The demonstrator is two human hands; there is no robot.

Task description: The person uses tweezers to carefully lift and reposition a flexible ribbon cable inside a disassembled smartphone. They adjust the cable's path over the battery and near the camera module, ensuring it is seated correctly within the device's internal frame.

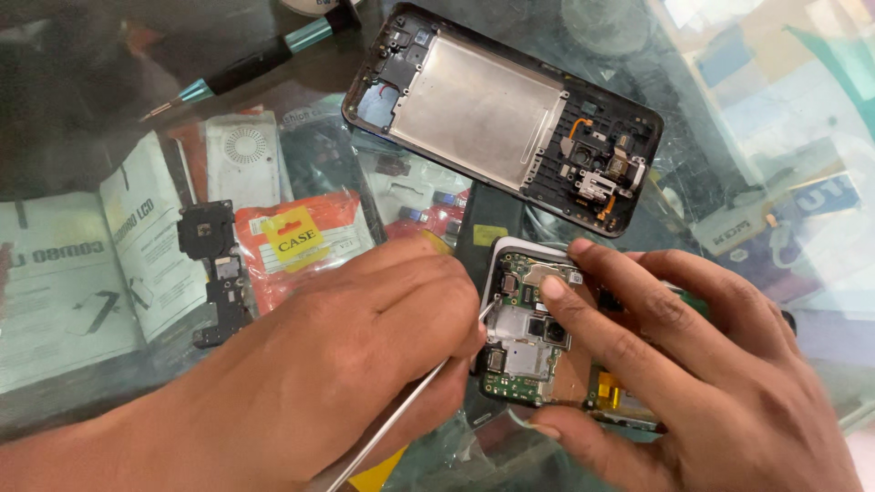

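Circuitry lies bare under our fingers: the opened phone point(529, 337) sits between our two hands, its back already off, the green main board point(524, 360) with its metal shields and camera module exposed. Our right hand point(693, 364) spreads over it from the right, index fingertip pressing on the upper part of the board and thumb hooked under the lower edge, so the phone is pinned rather than gripped whole. Our left hand point(365, 337) comes in from the other side with its fingers drawn together around a thin metal tool point(410, 410) — tweezers or a pry pick, we cannot tell which — whose tip touches the board's left edge.

Judging from what shows, the opening work looks done and the board work is under way: the board still sits in its frame, so lifting it out seems to remain.

Beyond our right hand's fingertips, further up the glass table point(784, 137), rests a second phone frame point(501, 118), stripped, with a bare silver plate and a few small parts at its right end. Just past our left hand lie a loose black inner cover point(214, 269), an orange packet with a yellow label point(301, 239), and clear sleeves. Far off past the left wrist sits a screwdriver with teal bands point(246, 64) — well apart from the phone.
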